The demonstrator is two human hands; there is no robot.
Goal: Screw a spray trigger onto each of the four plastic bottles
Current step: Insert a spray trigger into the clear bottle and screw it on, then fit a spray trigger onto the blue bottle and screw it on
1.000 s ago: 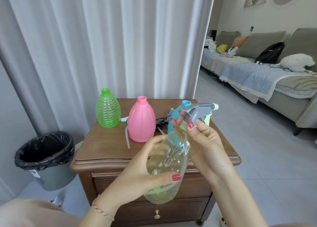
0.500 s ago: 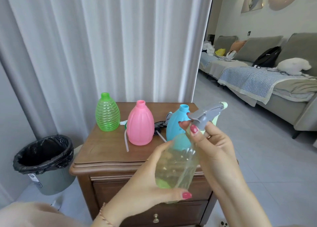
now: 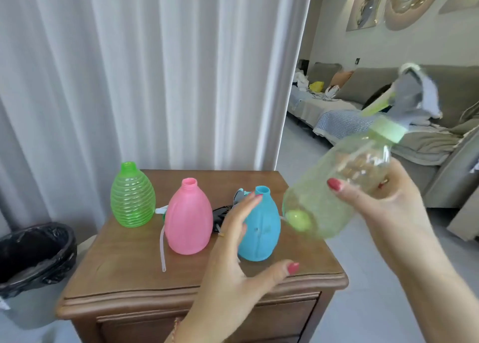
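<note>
My right hand (image 3: 383, 202) grips a clear yellowish bottle (image 3: 334, 189), tilted up to the right in the air, with a grey spray trigger (image 3: 412, 96) and pale green collar on its neck. My left hand (image 3: 241, 259) is open, fingers spread, just in front of the blue bottle (image 3: 261, 231). A pink bottle (image 3: 188, 218) and a ribbed green bottle (image 3: 132, 196) stand upright with bare necks on the wooden cabinet (image 3: 145, 272). Loose trigger parts (image 3: 223, 213) lie behind the pink and blue bottles, partly hidden, and a clear dip tube (image 3: 162, 249) lies left of the pink bottle.
A bin with a black liner (image 3: 33, 254) stands on the floor left of the cabinet. White curtains (image 3: 155, 70) hang behind it. A grey sofa (image 3: 388, 109) with blankets and clutter fills the right background, across tiled floor.
My left hand has let go of the clear bottle and moved down toward the blue bottle. My right hand has swung the clear bottle up and to the right, trigger on it.
</note>
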